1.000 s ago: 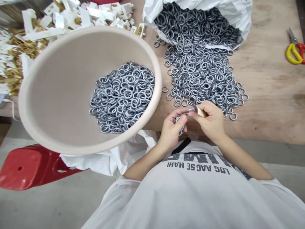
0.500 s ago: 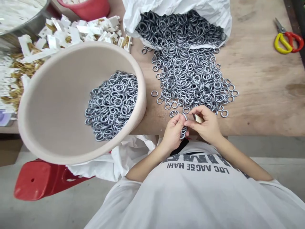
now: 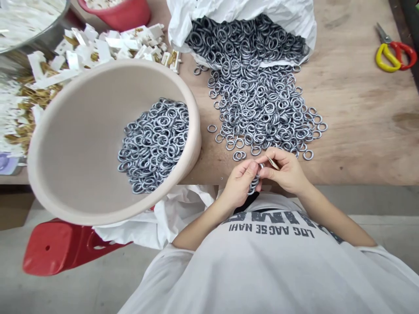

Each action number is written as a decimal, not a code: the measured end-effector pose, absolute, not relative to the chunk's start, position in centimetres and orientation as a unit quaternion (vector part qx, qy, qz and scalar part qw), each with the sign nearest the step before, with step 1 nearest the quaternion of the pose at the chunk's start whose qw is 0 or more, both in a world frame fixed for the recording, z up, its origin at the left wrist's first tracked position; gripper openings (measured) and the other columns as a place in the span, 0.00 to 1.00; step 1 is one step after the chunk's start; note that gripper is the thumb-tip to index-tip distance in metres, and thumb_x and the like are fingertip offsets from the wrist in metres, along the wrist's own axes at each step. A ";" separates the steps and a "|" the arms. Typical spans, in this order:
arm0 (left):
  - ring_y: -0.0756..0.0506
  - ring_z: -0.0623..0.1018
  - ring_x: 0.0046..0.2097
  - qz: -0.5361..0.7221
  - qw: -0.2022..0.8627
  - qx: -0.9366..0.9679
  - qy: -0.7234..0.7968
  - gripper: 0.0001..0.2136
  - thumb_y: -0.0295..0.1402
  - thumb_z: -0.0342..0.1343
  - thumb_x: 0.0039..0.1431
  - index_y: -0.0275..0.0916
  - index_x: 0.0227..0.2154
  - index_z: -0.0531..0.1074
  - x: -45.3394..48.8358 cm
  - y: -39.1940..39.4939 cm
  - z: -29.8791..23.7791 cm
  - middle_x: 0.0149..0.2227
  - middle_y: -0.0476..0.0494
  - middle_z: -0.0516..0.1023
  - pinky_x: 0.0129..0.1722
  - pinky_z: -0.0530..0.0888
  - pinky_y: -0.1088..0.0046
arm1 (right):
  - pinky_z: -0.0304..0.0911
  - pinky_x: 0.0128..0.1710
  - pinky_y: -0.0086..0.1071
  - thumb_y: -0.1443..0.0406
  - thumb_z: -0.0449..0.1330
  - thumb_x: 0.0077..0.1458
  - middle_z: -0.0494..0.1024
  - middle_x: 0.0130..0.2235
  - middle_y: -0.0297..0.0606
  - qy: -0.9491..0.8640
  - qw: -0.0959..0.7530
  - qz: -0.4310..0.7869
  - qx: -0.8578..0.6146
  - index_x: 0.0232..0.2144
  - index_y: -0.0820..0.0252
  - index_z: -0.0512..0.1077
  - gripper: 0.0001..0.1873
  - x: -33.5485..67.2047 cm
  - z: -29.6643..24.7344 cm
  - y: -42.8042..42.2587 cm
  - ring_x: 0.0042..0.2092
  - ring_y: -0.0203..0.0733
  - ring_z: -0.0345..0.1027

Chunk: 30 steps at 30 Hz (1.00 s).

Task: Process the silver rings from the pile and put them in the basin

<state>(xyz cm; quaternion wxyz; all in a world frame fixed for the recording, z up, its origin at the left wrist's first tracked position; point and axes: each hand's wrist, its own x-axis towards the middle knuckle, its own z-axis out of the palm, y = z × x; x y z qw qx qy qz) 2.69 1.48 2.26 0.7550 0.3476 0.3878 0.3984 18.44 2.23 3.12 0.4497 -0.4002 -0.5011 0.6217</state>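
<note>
Several grey metal rings (image 3: pixel 252 186) are bunched in my left hand (image 3: pixel 241 183), its thumb pressed on top of them. My right hand (image 3: pixel 284 171) is closed close beside it, pinching a small thin pale blade-like piece (image 3: pixel 272 163) whose exact kind I cannot make out. Its thumb and finger meet the upper ring at the left hand. Just beyond both hands spreads a pile of loose grey rings (image 3: pixel 262 104), spilling from a white sack (image 3: pixel 288 13). More grey rings (image 3: pixel 157 144) lie inside a large beige basin (image 3: pixel 78 126) to the left.
Red and yellow scissors (image 3: pixel 394 54) lie at the table's right. White and brass-coloured parts (image 3: pixel 104 48) are heaped behind the basin, near a red bowl (image 3: pixel 121 17) and a metal tub (image 3: pixel 42 35). A red stool (image 3: pixel 49 248) stands below the table edge (image 3: pixel 353 181).
My right hand has turned slightly, so the pale piece now shows as a thin edge. Both hands have shifted a little to the right, still together at the rings.
</note>
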 end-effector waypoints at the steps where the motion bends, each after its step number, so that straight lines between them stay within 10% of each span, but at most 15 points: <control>1: 0.55 0.71 0.20 0.398 0.757 0.346 0.386 0.21 0.52 0.60 0.59 0.36 0.31 0.70 2.6 1.5 2.2 0.26 0.52 0.70 0.20 0.65 0.80 | 0.71 0.26 0.32 0.52 0.69 0.53 0.73 0.33 0.31 -0.504 0.446 0.619 -0.404 0.37 0.55 0.75 0.16 18.4 3.2 2.3 0.27 0.35 0.71; 14: 0.55 0.67 0.18 0.429 0.752 0.270 0.421 0.21 0.52 0.63 0.55 0.38 0.29 0.67 2.2 1.6 3.8 0.20 0.55 0.67 0.17 0.62 0.80 | 0.53 0.31 0.32 0.47 0.54 0.65 0.70 0.27 0.34 -0.759 0.347 0.256 -0.488 0.28 0.57 0.69 0.23 18.0 4.2 0.8 0.30 0.38 0.62; 30: 0.55 0.69 0.19 0.413 0.748 0.337 0.396 0.21 0.52 0.60 0.59 0.37 0.28 0.68 2.1 0.9 3.5 0.24 0.53 0.70 0.19 0.64 0.79 | 0.48 0.30 0.32 0.50 0.57 0.65 0.66 0.24 0.30 -0.732 0.340 0.308 -0.504 0.23 0.58 0.65 0.23 18.7 3.4 1.5 0.28 0.35 0.58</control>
